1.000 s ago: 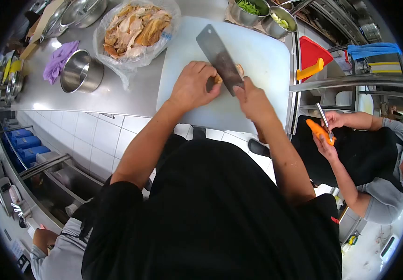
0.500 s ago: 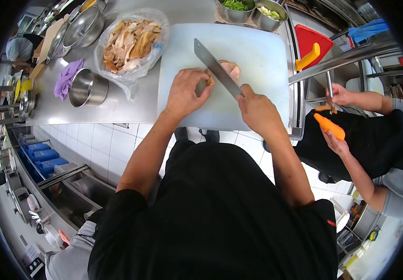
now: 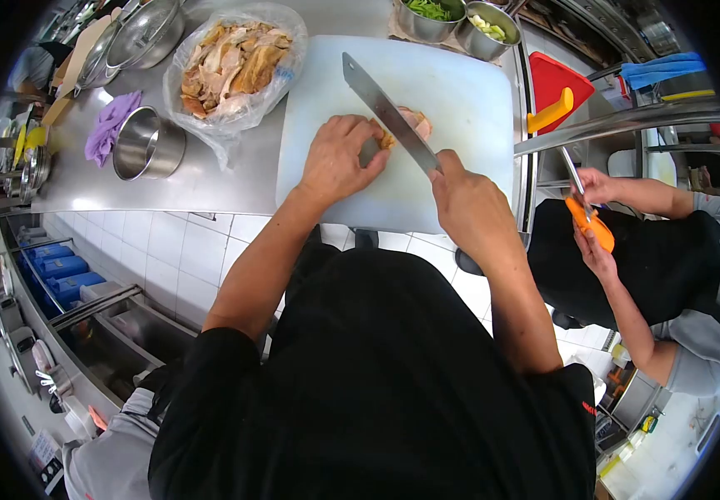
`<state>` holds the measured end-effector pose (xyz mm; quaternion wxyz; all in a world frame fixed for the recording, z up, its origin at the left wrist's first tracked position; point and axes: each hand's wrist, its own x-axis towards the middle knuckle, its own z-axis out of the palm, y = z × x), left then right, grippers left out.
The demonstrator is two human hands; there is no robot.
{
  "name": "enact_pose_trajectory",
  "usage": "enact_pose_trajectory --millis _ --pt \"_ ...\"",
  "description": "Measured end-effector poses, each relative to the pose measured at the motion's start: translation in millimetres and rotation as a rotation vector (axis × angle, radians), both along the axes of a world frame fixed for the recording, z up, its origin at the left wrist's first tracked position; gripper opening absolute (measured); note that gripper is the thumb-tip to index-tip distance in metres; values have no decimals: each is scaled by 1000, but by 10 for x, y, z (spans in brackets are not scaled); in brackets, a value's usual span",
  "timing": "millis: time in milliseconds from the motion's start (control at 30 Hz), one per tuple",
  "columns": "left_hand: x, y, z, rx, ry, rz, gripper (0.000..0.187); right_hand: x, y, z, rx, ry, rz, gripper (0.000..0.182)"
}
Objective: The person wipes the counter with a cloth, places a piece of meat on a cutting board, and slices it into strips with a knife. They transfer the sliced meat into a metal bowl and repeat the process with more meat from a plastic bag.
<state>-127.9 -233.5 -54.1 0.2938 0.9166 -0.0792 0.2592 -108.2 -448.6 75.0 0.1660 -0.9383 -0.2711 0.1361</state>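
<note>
My right hand (image 3: pixel 475 202) is closed round the handle of a broad kitchen knife (image 3: pixel 386 110). The blade slants up and left across a piece of cooked chicken (image 3: pixel 417 122) on the white cutting board (image 3: pixel 460 79). Left of the blade, my left hand (image 3: pixel 341 158) has its curled fingertips on a small browned bit of the same meat, with the thumb apart below. Part of the chicken is hidden under the blade. Farther left, a clear plastic bag (image 3: pixel 280 77) lies open, full of chicken pieces (image 3: pixel 235 67).
A steel pot (image 3: pixel 150 143), a purple cloth (image 3: pixel 112 129) and a strainer (image 3: pixel 147 37) stand left of the bag. Two steel tins, one of chopped greens (image 3: pixel 429 10), sit beyond the board. At right, past a metal rail (image 3: pixel 618 127), another person peels a carrot (image 3: pixel 600 232).
My hands and the knife stay over the chicken, with the blade shifted only slightly. The view has moved a little. At right, the other person's peeler has moved down along the carrot.
</note>
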Motion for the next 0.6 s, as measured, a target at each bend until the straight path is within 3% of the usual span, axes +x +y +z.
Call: enact_pose_trajectory --millis 433,600 --pt "27 6 17 -2 50 8 30 29 88 151 -233 172 42 18" --pt "31 7 31 -6 95 -13 31 156 218 -356 -139 130 18 27"
